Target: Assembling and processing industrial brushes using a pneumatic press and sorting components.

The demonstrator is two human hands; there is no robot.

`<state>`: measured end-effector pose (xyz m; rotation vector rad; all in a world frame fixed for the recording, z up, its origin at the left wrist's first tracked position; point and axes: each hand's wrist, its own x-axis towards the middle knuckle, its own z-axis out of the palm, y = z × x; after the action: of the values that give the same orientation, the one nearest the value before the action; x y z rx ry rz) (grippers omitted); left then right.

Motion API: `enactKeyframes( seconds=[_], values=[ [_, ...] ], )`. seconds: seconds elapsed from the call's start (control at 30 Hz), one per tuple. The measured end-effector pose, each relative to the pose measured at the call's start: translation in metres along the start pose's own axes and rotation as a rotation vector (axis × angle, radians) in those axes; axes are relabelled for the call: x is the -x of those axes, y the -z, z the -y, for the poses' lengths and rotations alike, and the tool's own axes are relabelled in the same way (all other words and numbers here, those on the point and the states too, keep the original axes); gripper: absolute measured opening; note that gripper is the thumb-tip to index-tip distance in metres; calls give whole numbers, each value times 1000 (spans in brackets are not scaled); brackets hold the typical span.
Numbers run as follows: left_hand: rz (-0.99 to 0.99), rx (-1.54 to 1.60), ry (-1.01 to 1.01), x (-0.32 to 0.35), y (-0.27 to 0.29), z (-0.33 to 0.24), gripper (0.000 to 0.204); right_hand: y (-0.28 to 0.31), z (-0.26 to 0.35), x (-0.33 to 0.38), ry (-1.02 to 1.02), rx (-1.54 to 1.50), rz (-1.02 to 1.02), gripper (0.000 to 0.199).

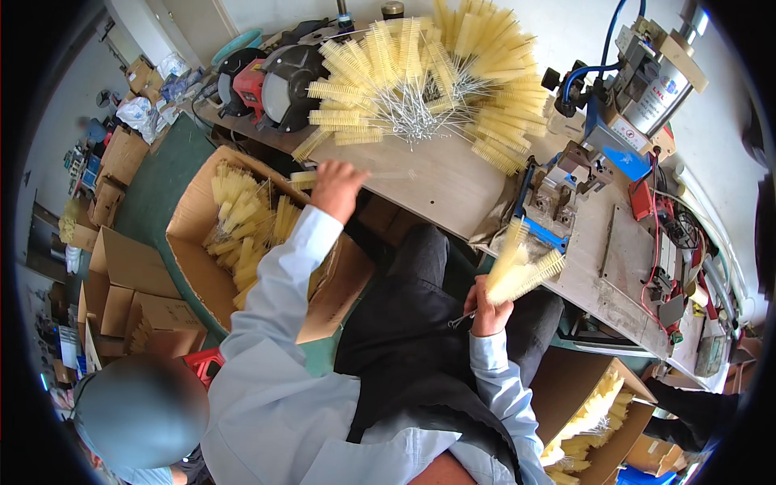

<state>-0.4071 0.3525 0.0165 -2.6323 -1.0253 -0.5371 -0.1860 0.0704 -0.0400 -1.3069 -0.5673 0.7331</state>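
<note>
My left hand (pixel 335 192) is closed above the table's near edge, beside the large cardboard box. From its left side sticks the yellow bristle end of a wire-handled brush (pixel 303 179); a faint, blurred wire end shows to its right. Low over my lap, my right hand (pixel 490 311) grips a few similar yellow brushes (pixel 525 276). Their bristles point up and away, and looped wire ends poke out on the left. A big fanned pile of yellow brushes (pixel 388 69) lies on the table (pixel 432 190), wire handles gathered toward the middle.
More brushes fill the cardboard box (pixel 190 206) at left and another box (pixel 566 384) at lower right. A red and black bench grinder (pixel 257 87) stands back left. On the right is a press-like machine (pixel 647 105) with blue hoses. Another person (pixel 137 412) is at lower left.
</note>
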Motion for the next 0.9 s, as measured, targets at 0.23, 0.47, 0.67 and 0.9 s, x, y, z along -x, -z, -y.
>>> enactKeyframes(
  seconds=[0.23,0.47,0.67,0.9],
  values=[
    [38,258,-683,15,43,-144,25,-27,-13,-26,444,304,123,14],
    [-175,591,-593,-44,10,-117,35,21,-20,-5,-266,79,-31,17],
    [-153,293,-8,-177,-18,-23,19,48,-37,22,-350,-4,-95,19],
    [53,-178,-391,-277,-59,-21,38,36,-64,31,-176,27,-64,17]
  ],
)
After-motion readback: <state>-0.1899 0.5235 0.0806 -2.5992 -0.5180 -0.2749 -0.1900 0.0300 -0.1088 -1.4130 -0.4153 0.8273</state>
